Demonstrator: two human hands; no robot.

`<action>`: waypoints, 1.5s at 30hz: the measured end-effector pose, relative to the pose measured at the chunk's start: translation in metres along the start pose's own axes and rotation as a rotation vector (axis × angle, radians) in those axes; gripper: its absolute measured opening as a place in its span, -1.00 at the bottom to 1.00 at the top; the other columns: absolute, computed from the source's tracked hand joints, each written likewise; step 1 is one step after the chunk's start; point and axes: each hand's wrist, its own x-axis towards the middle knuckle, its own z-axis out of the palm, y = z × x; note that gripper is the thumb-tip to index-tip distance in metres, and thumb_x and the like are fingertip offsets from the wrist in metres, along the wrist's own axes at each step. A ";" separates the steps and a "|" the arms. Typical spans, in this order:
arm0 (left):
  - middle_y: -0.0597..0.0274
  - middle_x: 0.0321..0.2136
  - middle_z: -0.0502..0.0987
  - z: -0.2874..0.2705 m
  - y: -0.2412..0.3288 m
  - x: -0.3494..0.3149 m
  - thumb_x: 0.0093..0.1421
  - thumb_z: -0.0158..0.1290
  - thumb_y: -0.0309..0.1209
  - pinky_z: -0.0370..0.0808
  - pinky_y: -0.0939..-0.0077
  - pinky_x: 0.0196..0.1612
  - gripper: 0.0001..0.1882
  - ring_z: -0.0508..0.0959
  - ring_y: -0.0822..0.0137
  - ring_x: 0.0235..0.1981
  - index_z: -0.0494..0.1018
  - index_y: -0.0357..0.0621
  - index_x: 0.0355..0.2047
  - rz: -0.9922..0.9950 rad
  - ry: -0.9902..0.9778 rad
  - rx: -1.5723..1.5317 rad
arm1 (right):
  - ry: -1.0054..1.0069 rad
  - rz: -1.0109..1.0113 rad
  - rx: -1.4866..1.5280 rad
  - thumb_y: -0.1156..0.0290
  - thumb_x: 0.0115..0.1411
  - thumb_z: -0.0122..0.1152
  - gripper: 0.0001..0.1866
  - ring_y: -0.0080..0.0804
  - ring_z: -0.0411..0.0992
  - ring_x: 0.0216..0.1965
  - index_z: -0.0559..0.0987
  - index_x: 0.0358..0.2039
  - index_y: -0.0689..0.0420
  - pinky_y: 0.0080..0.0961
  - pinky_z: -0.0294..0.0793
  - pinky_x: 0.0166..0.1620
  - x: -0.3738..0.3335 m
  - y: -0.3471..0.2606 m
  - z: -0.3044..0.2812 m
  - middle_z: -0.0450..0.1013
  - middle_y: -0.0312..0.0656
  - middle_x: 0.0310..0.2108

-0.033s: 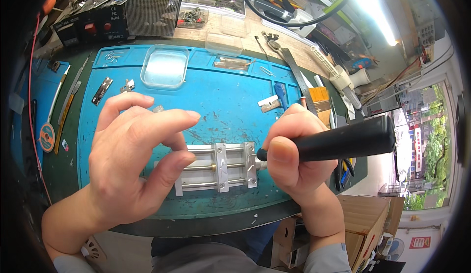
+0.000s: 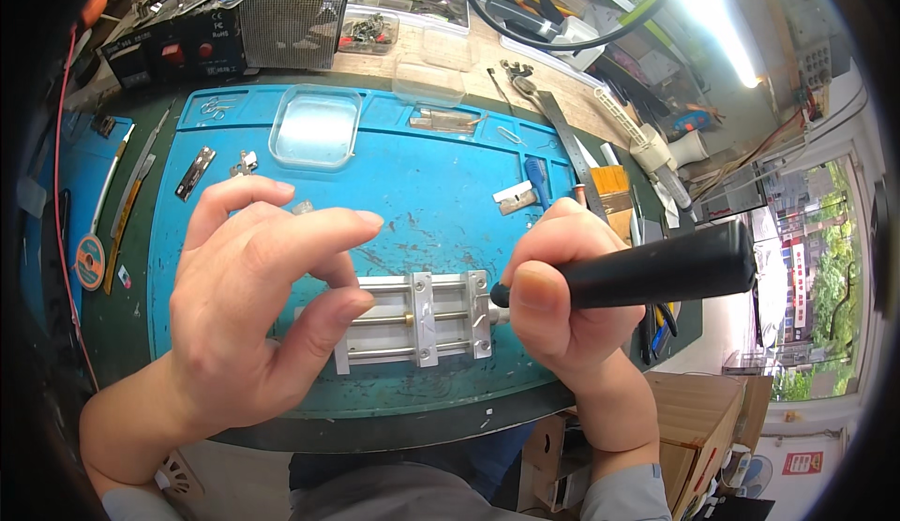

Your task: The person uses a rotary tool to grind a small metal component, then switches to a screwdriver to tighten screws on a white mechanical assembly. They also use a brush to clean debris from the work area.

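Over the left end of a silver clamp fixture (image 2: 425,320) with rods and crossbars hovers my left hand (image 2: 253,287). Its fingers are curved and apart, with the thumb and a bent finger close to the fixture's end; I see nothing held. My right hand (image 2: 567,301) is closed around a thick black-handled tool (image 2: 666,263), whose handle sticks out to the right. A small round black end shows beside the thumb, near the fixture's right bar. The tool's kind cannot be made out. The fixture lies on a blue work mat (image 2: 412,202).
A clear plastic box (image 2: 315,126) stands at the mat's far side. A small dark metal part (image 2: 194,173) lies left, and a blue-handled tool (image 2: 536,179) right. Behind are a black device (image 2: 178,57) and a parts tray (image 2: 368,32). A white-handled tool (image 2: 647,151) rests far right.
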 end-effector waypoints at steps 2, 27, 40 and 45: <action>0.29 -0.53 0.56 0.000 0.000 0.000 0.35 0.10 -0.35 0.31 0.16 0.16 -0.66 0.56 0.38 -0.45 0.47 -0.33 0.03 -0.002 0.001 0.005 | 0.002 0.048 0.003 0.38 0.14 0.45 -0.80 -0.40 0.36 -0.63 0.57 -0.52 0.10 -0.43 0.28 -0.52 0.000 -0.003 -0.001 0.46 -0.29 -0.60; 0.26 -0.50 0.57 -0.002 0.000 0.001 0.37 0.09 -0.34 0.28 0.15 0.20 -0.65 0.57 0.39 -0.46 0.44 -0.34 0.05 -0.019 -0.029 0.022 | 0.029 -0.015 -0.011 0.45 0.01 0.56 -0.71 -0.41 0.44 -0.63 0.52 -0.62 0.06 -0.51 0.38 -0.56 0.001 0.000 -0.001 0.50 -0.33 -0.60; 0.26 -0.52 0.56 -0.002 0.000 0.000 0.38 0.09 -0.32 0.26 0.16 0.22 -0.64 0.55 0.40 -0.46 0.43 -0.33 0.05 -0.032 -0.042 0.031 | -0.023 -0.057 -0.031 0.34 0.33 0.27 -0.72 -0.52 0.26 -0.60 0.50 -0.50 0.17 -0.53 0.19 -0.53 -0.002 0.002 -0.002 0.40 -0.33 -0.59; 0.27 -0.53 0.55 -0.003 0.001 0.002 0.38 0.08 -0.31 0.26 0.16 0.22 -0.64 0.55 0.40 -0.45 0.43 -0.32 0.05 -0.039 -0.046 0.034 | -0.005 -0.058 -0.031 0.34 0.33 0.27 -0.72 -0.51 0.26 -0.59 0.50 -0.50 0.17 -0.53 0.20 -0.53 -0.003 0.004 -0.001 0.40 -0.32 -0.59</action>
